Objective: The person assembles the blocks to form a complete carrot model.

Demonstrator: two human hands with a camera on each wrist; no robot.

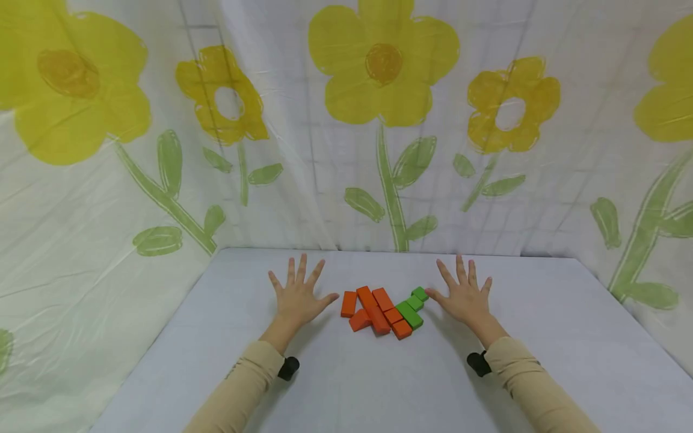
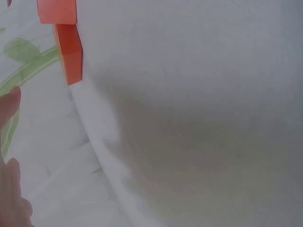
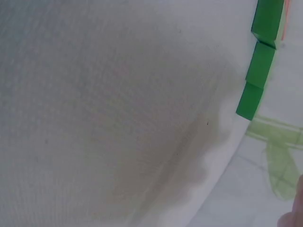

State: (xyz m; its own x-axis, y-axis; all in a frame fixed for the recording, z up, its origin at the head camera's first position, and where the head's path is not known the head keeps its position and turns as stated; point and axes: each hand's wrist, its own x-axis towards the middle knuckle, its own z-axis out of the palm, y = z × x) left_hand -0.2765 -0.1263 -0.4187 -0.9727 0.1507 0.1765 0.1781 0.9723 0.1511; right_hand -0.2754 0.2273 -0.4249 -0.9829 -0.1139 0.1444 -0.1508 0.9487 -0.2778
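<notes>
Between the two hands, a group of orange blocks [image 1: 366,296] and green blocks [image 1: 409,314] lies close together on the white table [image 1: 346,385]. My left hand [image 1: 298,299] is spread wide to the left of the group, palm down, its thumb pointing at the orange blocks. On the other side my right hand [image 1: 464,299] has its fingers spread too, the thumb tip close to the small green block [image 1: 420,293] at the far end; whether they touch I cannot tell. Neither hand holds anything. The left wrist view shows orange blocks [image 2: 70,54], the right wrist view green ones [image 3: 260,65].
Behind the table's far edge hangs a white curtain [image 1: 292,180] printed with yellow flowers and green stems. Each wrist carries a black device, one on the left [image 1: 289,368] and one on the right [image 1: 479,364], below beige sleeves.
</notes>
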